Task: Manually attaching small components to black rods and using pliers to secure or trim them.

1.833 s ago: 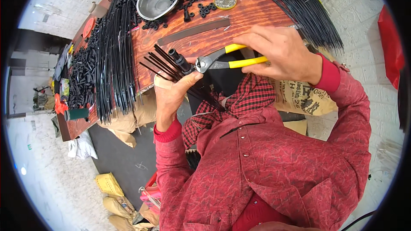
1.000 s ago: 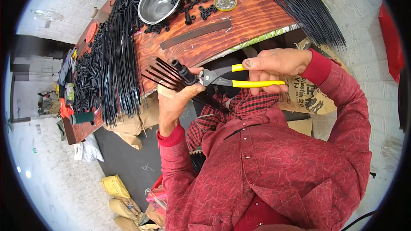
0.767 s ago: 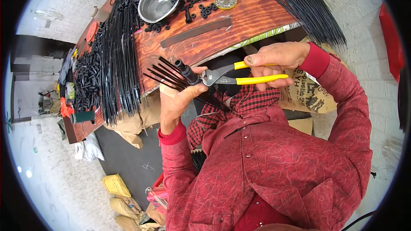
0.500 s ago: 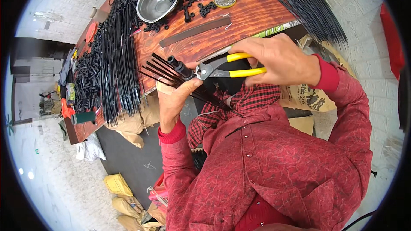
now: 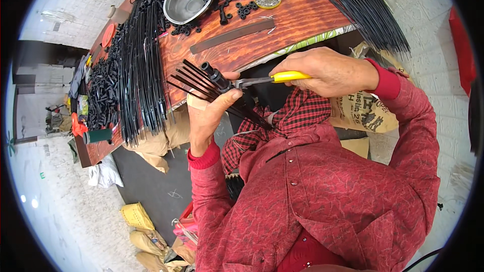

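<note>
- White brick wall (image 5: 437,50) to the person's right, and a reddish wooden table (image 5: 307,22) at the front, with long black stems (image 5: 141,70) fanned over its left and a second bunch (image 5: 360,10) hanging off its right edge.
- Near the middle of the table sit a metal bowl (image 5: 189,1), black rings (image 5: 245,12), a round dish (image 5: 267,8) of small bright bits, and a flat brown strip (image 5: 232,36).
- The left hand (image 5: 205,113) is closed round a black tube (image 5: 216,76) and a cluster of thin rods (image 5: 197,84), out in front of the table edge; the rods slant down to the checked trousers (image 5: 302,106).
- The right hand (image 5: 330,73) has its fingers wrapped round the pliers (image 5: 262,80). Only one yellow grip shows, so I can't tell how far the handles are squeezed.
- The nose of the pliers is right at the tube's side, by the left thumb — what it bites on is hidden.
- I'd judge the rods light, springy and rather slick, apt to splay; best gripped together close to the tube.
- The tube looks stiff and light. The pliers, surely the heaviest piece, sit best by their coated grips.
</note>
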Available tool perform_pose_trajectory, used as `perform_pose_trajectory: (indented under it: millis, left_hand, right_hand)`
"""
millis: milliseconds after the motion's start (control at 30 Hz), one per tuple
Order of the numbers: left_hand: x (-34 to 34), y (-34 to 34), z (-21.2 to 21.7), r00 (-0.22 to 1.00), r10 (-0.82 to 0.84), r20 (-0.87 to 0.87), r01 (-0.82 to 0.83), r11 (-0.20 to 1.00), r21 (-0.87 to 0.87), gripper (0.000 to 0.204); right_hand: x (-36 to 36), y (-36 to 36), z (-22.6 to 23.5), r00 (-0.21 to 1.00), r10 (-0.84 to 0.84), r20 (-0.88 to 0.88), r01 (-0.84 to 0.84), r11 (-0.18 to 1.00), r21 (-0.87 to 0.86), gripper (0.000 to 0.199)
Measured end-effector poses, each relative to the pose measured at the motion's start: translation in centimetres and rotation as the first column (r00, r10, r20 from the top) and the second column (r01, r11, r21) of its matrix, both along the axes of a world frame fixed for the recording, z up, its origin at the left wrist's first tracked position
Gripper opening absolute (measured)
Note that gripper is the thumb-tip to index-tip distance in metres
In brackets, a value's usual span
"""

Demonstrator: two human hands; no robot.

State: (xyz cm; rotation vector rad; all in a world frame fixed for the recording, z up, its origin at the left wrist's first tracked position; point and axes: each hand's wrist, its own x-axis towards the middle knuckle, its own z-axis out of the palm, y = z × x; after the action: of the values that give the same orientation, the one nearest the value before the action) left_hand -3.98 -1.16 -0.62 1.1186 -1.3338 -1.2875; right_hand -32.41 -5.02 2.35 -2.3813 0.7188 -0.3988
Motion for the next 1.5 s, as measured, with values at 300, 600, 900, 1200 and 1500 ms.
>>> perform_pose_trajectory:
  millis: [300, 600, 900, 1200, 1500]
  left_hand:
    - [0.4, 0.0, -0.1, 1.0, -0.022, -0.021, 0.022, 1.0, 0.018, 0.032]
    - [0.9, -0.1, -0.6, 0.998, -0.049, -0.033, 0.047, 0.998, -0.039, 0.033]
    - [1.6, 0.1, -0.8, 0.997, -0.072, -0.029, 0.071, 0.997, -0.043, 0.037]
    - [3.3, -0.6, -2.3, 0.99, -0.046, -0.134, 0.041, 0.998, -0.04, 0.062]
    - [4.5, -0.2, -4.0, 0.953, 0.003, -0.303, 0.0, 1.0, 0.01, 0.051]
  right_hand:
    - [0.5, -1.2, 1.1, 0.995, 0.046, 0.085, -0.083, 0.86, 0.503, 0.023]
    - [1.3, -0.7, 0.1, 0.996, 0.047, 0.07, -0.078, 0.828, 0.555, 0.011]
    - [1.8, 0.7, -2.0, 0.991, -0.028, 0.131, -0.04, 0.874, 0.484, 0.028]
    - [1.8, 0.6, -1.6, 0.97, -0.217, 0.111, 0.049, 0.619, 0.784, 0.035]
    - [2.7, 0.9, -2.2, 0.985, -0.103, 0.139, -0.024, 0.711, 0.703, 0.03]
